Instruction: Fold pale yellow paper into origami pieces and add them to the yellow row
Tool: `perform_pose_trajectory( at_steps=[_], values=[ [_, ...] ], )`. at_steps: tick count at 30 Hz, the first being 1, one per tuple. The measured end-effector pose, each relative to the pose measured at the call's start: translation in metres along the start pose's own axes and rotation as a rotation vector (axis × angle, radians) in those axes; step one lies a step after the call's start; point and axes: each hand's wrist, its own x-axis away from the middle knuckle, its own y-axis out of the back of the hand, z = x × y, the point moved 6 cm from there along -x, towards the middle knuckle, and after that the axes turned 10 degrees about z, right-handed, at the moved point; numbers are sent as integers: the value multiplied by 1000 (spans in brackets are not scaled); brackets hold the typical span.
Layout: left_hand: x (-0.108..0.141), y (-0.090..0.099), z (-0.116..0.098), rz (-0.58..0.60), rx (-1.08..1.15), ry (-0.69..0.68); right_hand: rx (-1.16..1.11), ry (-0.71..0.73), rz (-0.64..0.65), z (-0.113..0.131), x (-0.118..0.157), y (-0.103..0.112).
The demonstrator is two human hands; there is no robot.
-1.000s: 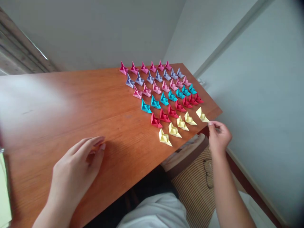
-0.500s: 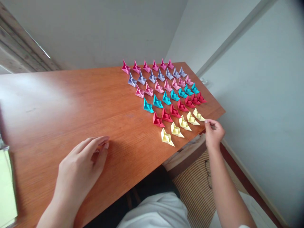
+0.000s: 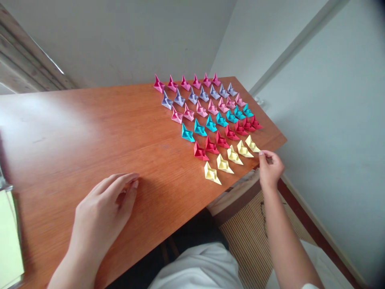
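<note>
My right hand (image 3: 271, 167) pinches the pointed end of a yellow paper boat (image 3: 252, 144) between thumb and forefinger, at the near right edge of the table. This boat stands at the right end of a slanting row of several yellow folded boats, among them the nearest yellow boat (image 3: 212, 174). My left hand (image 3: 104, 208) rests on the wooden tabletop, loosely curled, with a small gap between thumb and fingers and nothing visible in it. Behind the yellow row lie rows of red boats (image 3: 211, 146), turquoise boats (image 3: 199, 128), pink boats (image 3: 189, 114), lilac boats (image 3: 179, 99) and magenta boats (image 3: 172, 85).
The wooden table (image 3: 99, 132) meets a wall (image 3: 135, 40) at the back. Pale green paper sheets (image 3: 10, 237) lie at the left edge. Another wall (image 3: 337, 120) stands on the right. Below the near edge is a striped mat (image 3: 243, 224).
Both hands hold nearly the same positions, the right one still pinching the yellow boat's tip. The view has shifted very slightly; the boats keep their arrangement.
</note>
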Motion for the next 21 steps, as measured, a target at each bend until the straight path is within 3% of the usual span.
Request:
perform_pose_trajectory(
  at_steps=[16,21],
  values=[
    [1,1,-1,-2,-14,-21,-25,39,-8,6,1,0],
    [0,-1,0,21,-24,-25,-36,63,-88,19,1,15]
  ],
)
